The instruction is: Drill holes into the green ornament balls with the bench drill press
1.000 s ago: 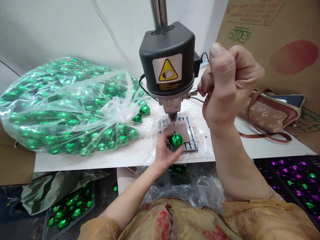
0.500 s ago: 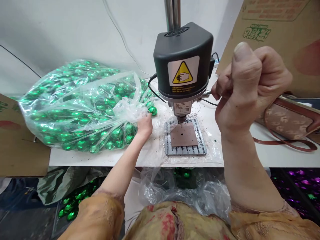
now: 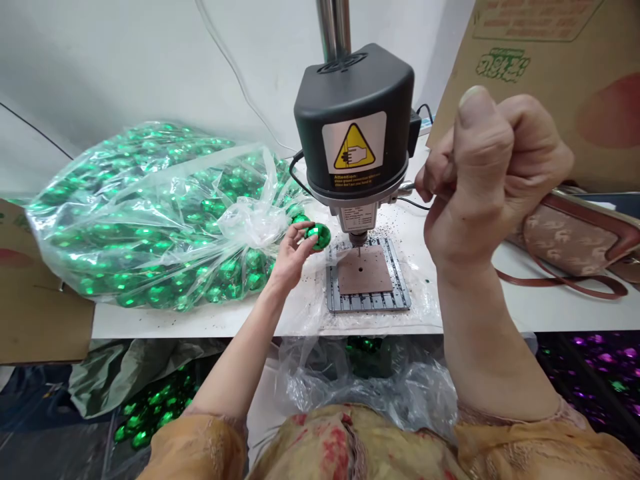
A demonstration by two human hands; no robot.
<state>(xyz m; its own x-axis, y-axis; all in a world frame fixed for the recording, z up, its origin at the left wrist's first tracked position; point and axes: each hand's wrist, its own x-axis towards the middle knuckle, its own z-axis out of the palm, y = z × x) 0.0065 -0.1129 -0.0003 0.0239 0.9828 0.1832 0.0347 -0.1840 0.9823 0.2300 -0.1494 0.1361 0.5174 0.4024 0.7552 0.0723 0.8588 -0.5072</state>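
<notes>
A: Logging from the remote station. What has the left hand (image 3: 293,257) got?

B: One shiny green ball (image 3: 318,236), pinched in the fingertips. I see the grip closed around it, held just above the desk (image 3: 250,320), between the mouth of the clear bag (image 3: 150,213) and the drill press (image 3: 355,127).

A: Ball's position against the machine?

B: Just left of the drill bit (image 3: 358,244) and not under it. The brown plate (image 3: 365,270) on the ribbed grey base (image 3: 367,301) lies bare, with a small hole in its middle.

A: Right hand (image 3: 487,173)?

B: Raised, clenched into a fist beside the black motor housing. A thin metal lever (image 3: 406,189) runs from the press into the fist; I read the grip as clenched on it, though the fingers hide the end.

A: Surroundings?

B: The bag is packed with more green balls and lies on the desk's left part. Dark specks lie scattered around the base. A brown handbag (image 3: 575,237) sits at right, a cardboard box (image 3: 550,73) behind it. Below the desk edge: plastic sheeting (image 3: 390,380), a tray of green balls (image 3: 150,413) at left, purple ones (image 3: 600,353) at right.
</notes>
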